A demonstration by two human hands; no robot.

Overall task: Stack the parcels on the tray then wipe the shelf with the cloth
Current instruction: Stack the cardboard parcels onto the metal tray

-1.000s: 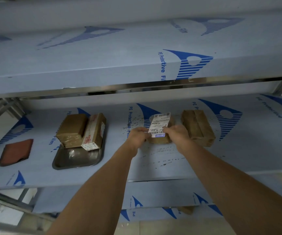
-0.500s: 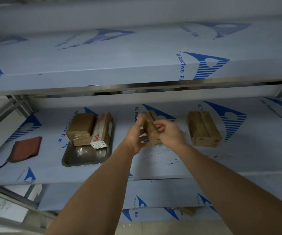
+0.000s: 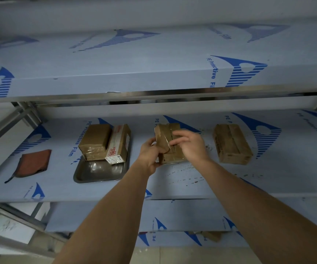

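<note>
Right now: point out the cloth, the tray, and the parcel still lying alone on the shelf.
cloth (image 3: 33, 162): head view, middle of the red-brown fabric.
tray (image 3: 96, 173): head view, bare metal floor near the front rim.
lone parcel (image 3: 232, 143): head view, centre of its taped top face.

I see the middle shelf, covered in blue-printed protective film. On it, from my left, lie a rust-red cloth, a metal tray bearing two parcels, and well to the right a lone brown parcel. Brown specks dot the film between.
</note>
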